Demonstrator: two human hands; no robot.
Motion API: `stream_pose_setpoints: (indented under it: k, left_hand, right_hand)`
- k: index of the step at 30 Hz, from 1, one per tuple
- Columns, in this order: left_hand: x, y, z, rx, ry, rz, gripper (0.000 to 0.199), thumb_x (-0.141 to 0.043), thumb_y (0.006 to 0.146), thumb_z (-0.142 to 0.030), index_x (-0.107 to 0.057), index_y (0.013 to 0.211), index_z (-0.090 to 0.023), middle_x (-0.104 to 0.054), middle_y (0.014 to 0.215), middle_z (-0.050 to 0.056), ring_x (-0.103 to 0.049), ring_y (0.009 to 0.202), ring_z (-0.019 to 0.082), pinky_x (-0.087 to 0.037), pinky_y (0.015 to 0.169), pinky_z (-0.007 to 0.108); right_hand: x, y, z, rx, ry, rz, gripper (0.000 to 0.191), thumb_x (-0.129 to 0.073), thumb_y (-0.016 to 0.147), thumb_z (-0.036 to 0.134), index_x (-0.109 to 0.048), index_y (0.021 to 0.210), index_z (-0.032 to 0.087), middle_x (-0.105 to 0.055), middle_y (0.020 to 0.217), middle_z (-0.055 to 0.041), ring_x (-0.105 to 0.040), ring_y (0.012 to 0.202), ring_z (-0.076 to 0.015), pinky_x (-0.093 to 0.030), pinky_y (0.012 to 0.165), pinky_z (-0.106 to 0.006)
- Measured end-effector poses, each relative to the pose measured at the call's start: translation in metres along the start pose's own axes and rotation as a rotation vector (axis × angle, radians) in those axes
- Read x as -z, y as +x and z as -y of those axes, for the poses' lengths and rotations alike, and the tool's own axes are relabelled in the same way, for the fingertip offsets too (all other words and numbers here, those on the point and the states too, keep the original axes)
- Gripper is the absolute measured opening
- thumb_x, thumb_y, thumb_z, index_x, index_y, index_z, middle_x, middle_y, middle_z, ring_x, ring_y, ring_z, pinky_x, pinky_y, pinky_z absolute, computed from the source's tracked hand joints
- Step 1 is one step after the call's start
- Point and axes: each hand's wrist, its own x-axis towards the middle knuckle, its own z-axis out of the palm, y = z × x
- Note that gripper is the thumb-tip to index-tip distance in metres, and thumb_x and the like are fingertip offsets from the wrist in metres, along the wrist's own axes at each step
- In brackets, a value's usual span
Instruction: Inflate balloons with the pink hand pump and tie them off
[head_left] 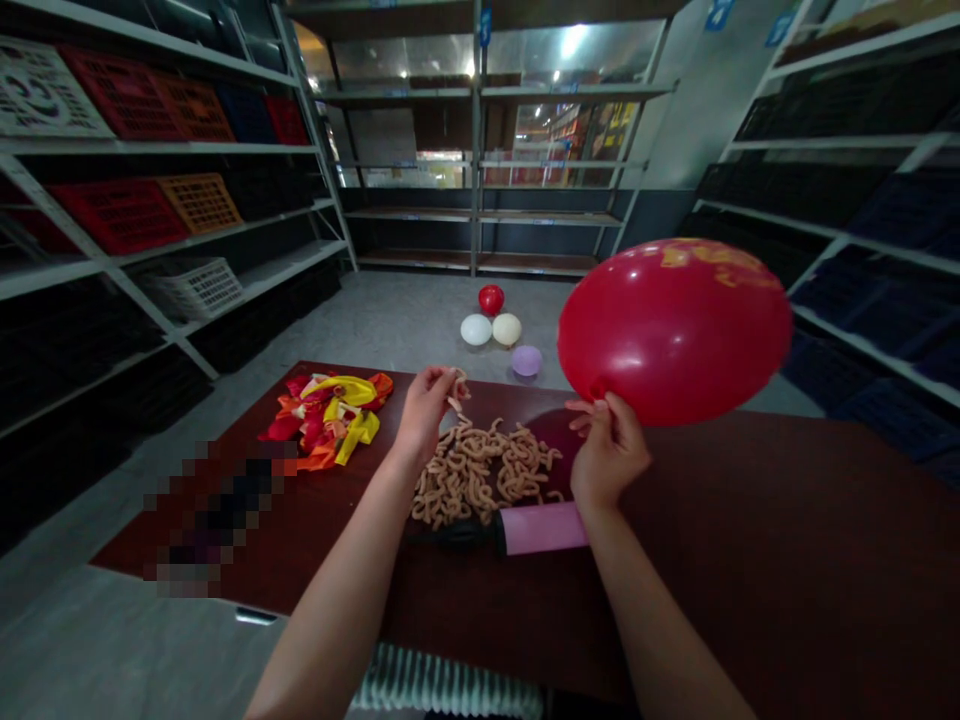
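While the fingers of the right hand point(611, 455) are clamped on a red balloon point(675, 335), whose body is above them, the left hand point(426, 405) pinches one tan strip point(454, 403); lower, between both hands' fingers, a curly heap point(469, 472) lies on the surface point(750, 560).

Dim light sinks the dark-blue plastic crates point(862, 290) into shadow, while the glossy red oval balloon point(667, 340) carries small white glints (coarse pixelation masks part of the dark-brown rectangular tabletop point(750, 520)).
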Motion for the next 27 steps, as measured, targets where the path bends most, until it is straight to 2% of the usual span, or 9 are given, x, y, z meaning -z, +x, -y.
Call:
stream_pose_setpoints:
  k: [3, 7, 10, 14, 18, 21, 23, 25, 27]
  left_hand:
    - [0.006, 0.004, 0.007, -0.036, 0.204, -0.051, 0.028, -0.071, 0.076, -0.038, -0.056, 0.085, -0.015, -0.059, 0.07, -0.001, -0.056, 0.062, 0.012, -0.047, 0.065, 0.026]
    - [0.013, 0.0, 0.003, -0.217, 0.72, 0.094, 0.023, -0.07, 0.08, -0.038, -0.062, 0.08, -0.017, -0.066, 0.077, 0.002, -0.061, 0.073, 0.016, -0.045, 0.069, 0.028]
    - [0.019, 0.0, 0.001, -0.291, 0.841, 0.158, 0.021, -0.067, 0.084, -0.037, -0.062, 0.081, -0.017, -0.068, 0.082, 0.003, -0.063, 0.076, 0.016, -0.045, 0.072, 0.028]
    - [0.022, 0.005, 0.003, -0.258, 0.645, 0.118, 0.024, -0.07, 0.08, -0.032, -0.058, 0.094, -0.018, -0.065, 0.079, 0.001, -0.061, 0.072, 0.014, -0.045, 0.067, 0.026]
    - [0.012, -0.001, -0.001, -0.016, 0.249, 0.215, 0.023, -0.067, 0.081, -0.03, -0.053, 0.096, -0.019, -0.052, 0.06, -0.006, -0.049, 0.053, 0.009, -0.038, 0.054, 0.021]
    - [0.002, -0.011, -0.008, 0.109, 0.03, 0.292, 0.019, -0.07, 0.08, -0.026, -0.059, 0.093, -0.018, -0.063, 0.072, -0.001, -0.048, 0.053, 0.007, -0.036, 0.052, 0.019]
    - [-0.002, -0.017, -0.012, 0.134, -0.054, 0.332, 0.015, -0.071, 0.079, -0.021, -0.067, 0.092, -0.016, -0.07, 0.09, 0.005, -0.057, 0.063, 0.008, -0.044, 0.06, 0.02]
    - [-0.004, -0.021, -0.014, 0.147, -0.087, 0.378, 0.019, -0.07, 0.077, -0.017, -0.073, 0.096, -0.016, -0.072, 0.103, 0.009, -0.065, 0.079, 0.012, -0.051, 0.076, 0.025]
    - [-0.007, -0.024, -0.014, 0.145, -0.089, 0.411, 0.026, -0.072, 0.076, -0.016, -0.076, 0.102, -0.017, -0.073, 0.109, 0.01, -0.069, 0.094, 0.017, -0.051, 0.09, 0.031]
  right_hand:
    - [-0.001, 0.0, -0.001, -0.007, 0.053, -0.046, 0.028, -0.058, 0.088, 0.044, -0.068, 0.099, 0.019, -0.074, 0.075, -0.0021, -0.057, 0.05, -0.0109, -0.048, 0.052, -0.027]
    - [-0.001, 0.0, -0.002, -0.031, 0.094, -0.026, 0.025, -0.061, 0.088, 0.041, -0.068, 0.099, 0.02, -0.075, 0.075, -0.0013, -0.057, 0.05, -0.0109, -0.047, 0.051, -0.027]
    - [-0.001, 0.0, -0.002, -0.045, 0.095, -0.022, 0.025, -0.061, 0.088, 0.041, -0.068, 0.098, 0.019, -0.074, 0.073, -0.0011, -0.057, 0.05, -0.011, -0.047, 0.052, -0.027]
    - [-0.002, 0.001, -0.002, -0.073, 0.072, -0.007, 0.029, -0.058, 0.089, 0.044, -0.068, 0.1, 0.019, -0.073, 0.071, -0.0013, -0.057, 0.049, -0.0114, -0.048, 0.051, -0.027]
    - [-0.003, 0.0, -0.003, -0.078, 0.071, 0.026, 0.03, -0.058, 0.088, 0.045, -0.069, 0.101, 0.02, -0.073, 0.071, -0.0015, -0.057, 0.05, -0.0114, -0.047, 0.052, -0.027]
    - [-0.004, -0.002, -0.004, -0.07, 0.053, 0.078, 0.031, -0.058, 0.089, 0.044, -0.069, 0.102, 0.019, -0.074, 0.072, -0.0018, -0.057, 0.051, -0.0116, -0.047, 0.053, -0.027]
    - [-0.005, -0.004, -0.005, -0.063, 0.029, 0.112, 0.032, -0.057, 0.09, 0.045, -0.069, 0.103, 0.018, -0.074, 0.073, -0.002, -0.058, 0.052, -0.0121, -0.048, 0.055, -0.028]
    - [-0.005, -0.005, -0.006, -0.046, 0.019, 0.127, 0.032, -0.056, 0.091, 0.045, -0.069, 0.103, 0.018, -0.074, 0.073, -0.0021, -0.059, 0.053, -0.0125, -0.048, 0.057, -0.028]
    - [-0.005, -0.006, -0.006, -0.03, 0.019, 0.128, 0.031, -0.057, 0.091, 0.044, -0.069, 0.102, 0.018, -0.074, 0.073, -0.0022, -0.059, 0.053, -0.0126, -0.049, 0.058, -0.029]
